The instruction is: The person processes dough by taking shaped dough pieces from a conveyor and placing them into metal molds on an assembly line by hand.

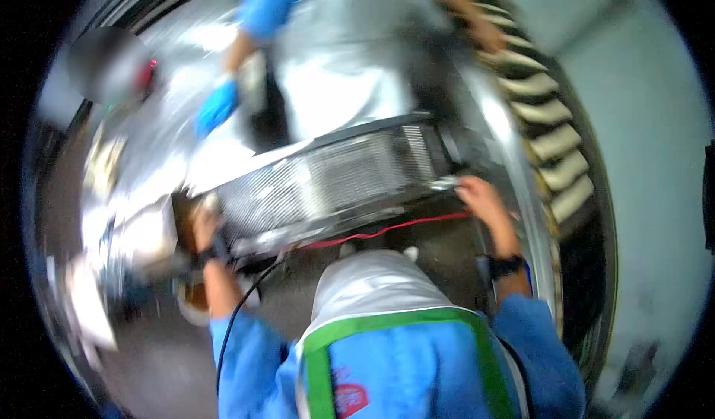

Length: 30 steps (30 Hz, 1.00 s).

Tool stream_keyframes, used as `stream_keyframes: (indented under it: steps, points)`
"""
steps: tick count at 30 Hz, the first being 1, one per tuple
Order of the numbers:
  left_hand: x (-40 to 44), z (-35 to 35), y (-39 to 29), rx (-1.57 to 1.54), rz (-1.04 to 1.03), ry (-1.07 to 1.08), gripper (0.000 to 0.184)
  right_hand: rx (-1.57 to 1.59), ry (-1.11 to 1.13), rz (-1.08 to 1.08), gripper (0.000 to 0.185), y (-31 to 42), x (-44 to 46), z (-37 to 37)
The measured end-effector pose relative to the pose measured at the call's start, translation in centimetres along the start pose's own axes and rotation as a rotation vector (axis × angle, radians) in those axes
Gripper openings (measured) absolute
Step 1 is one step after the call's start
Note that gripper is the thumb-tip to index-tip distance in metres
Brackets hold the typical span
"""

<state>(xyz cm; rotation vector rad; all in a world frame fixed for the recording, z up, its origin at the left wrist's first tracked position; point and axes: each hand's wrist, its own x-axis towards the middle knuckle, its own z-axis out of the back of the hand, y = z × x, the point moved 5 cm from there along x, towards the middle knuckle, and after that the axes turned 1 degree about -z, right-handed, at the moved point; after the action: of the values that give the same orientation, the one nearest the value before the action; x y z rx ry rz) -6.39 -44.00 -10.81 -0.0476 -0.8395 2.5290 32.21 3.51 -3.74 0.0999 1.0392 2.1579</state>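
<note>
A long mesh conveyor belt [320,177] in a metal frame runs slantwise in front of me. My left hand [206,224] is at its left end, beside a dark opening; motion blur smears its fingers. At the belt's right end is my right hand [482,198], its fingers curled in at a shiny metal end piece [445,183]. Whatever those fingers grip is too blurred to name. Below the belt's near side, a red cord [395,226] stretches toward my right hand.
Across the belt stands a person in a white apron [342,54], one hand in a blue glove [217,108], the other bare hand by a curved row of pale, dough-like pieces [555,143]. A boxy pale machine part [145,233] is at left. A black cable [238,311] crosses my left arm.
</note>
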Motion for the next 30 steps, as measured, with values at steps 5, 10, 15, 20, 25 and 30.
stream_keyframes:
  steps: [5, 10, 15, 20, 25, 30]
  points:
    - [7.3, -5.7, 0.5, -0.075, 0.157, 0.079, 0.037, -0.226, -0.071, 0.232, 0.021, 5.0, 4.8, -4.2]
    - [10.0, -7.4, -1.7, -0.100, 0.162, 0.095, 0.040, -0.245, -0.113, 0.030, 0.017, 2.3, 4.1, -3.5]
    - [10.2, -5.6, -5.1, -0.190, 0.139, 0.048, 0.043, -0.254, -0.249, -0.064, 0.018, -2.4, 0.5, -0.3]
    - [9.5, -1.0, -12.0, -0.388, 0.052, -0.046, 0.047, -0.248, -0.219, -0.218, 0.018, -3.6, -2.0, 2.8]
    - [8.5, 4.4, -20.6, -0.570, -0.136, -0.124, 0.051, -0.161, -0.317, -0.261, 0.017, -4.5, -4.4, 5.1]
    - [7.6, 7.2, -32.0, -0.665, -0.524, -0.115, 0.056, -0.180, -0.511, -0.219, 0.018, -4.9, -9.0, 7.6]
